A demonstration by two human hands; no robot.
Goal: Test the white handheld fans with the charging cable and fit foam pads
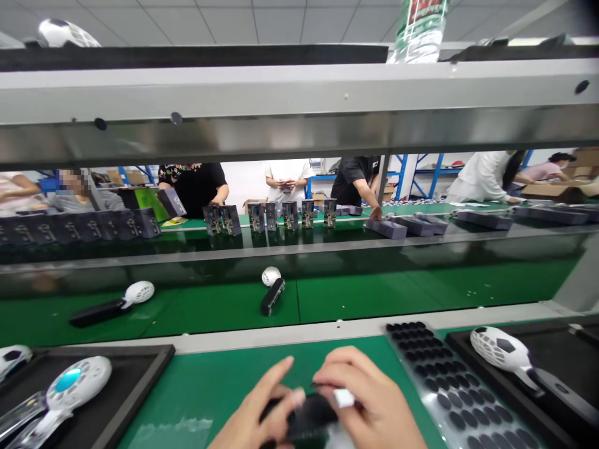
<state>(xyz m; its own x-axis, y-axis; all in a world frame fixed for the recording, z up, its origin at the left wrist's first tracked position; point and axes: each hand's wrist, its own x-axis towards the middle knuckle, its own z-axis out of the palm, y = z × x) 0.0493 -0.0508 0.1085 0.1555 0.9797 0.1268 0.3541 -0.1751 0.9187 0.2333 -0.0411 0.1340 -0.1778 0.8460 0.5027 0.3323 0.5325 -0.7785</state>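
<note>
Low in the head view, my left hand (262, 411) grips a dark, shiny, blurred object (306, 416) between thumb and fingers, its index finger stretched out. It resembles the black handles of the nearby fans, but most of it is hidden. My right hand (374, 399) is closed at the object's right side, fingertips pinched, with a small white piece (344, 397) between its fingers. Just right of that hand lies a clear sheet of black round stickers (449, 380). A white football-patterned handheld fan (503, 349) rests on the right-hand black tray (556, 355).
Another fan (77, 383) lies on the left tray (140, 380). Two black-handled fans (135, 293) (271, 293) lie on the green conveyor belt (210, 305). Beyond stand boxes (290, 215), with several co-workers (201, 187) behind. A metal shelf beam (281, 93) crosses overhead, bearing a bottle (421, 31).
</note>
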